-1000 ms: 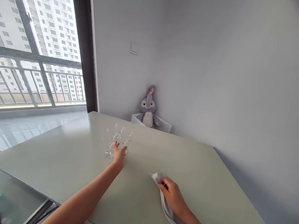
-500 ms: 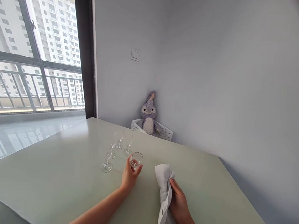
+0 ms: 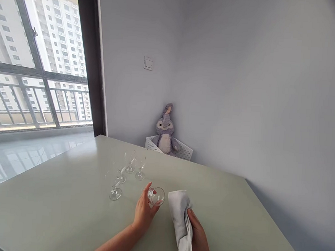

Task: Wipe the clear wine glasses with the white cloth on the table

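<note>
We hold a small stemmed glass [image 3: 156, 196] in our left hand [image 3: 144, 213], fingers closed round its bowl, the mouth tipped toward the white cloth [image 3: 180, 218]; our right hand [image 3: 198, 240] grips that cloth from beneath, so that its folded top stands up just beside the glass, near but not visibly touching it; we judge that we are at the step of bringing glass and cloth together for a wipe. Four more glasses [image 3: 126, 168] stand upright on the pale green table [image 3: 64, 210], beyond the held glass and to its left, well apart from the cloth; further behind the held glass, in the corner, a plush toy [image 3: 165, 129] sits in a white basket [image 3: 184, 152]. The next move, as we judge it, calls for a steady hold on the bowl while the cloth meets the rim; too hard a squeeze could crack such thin glass.
</note>
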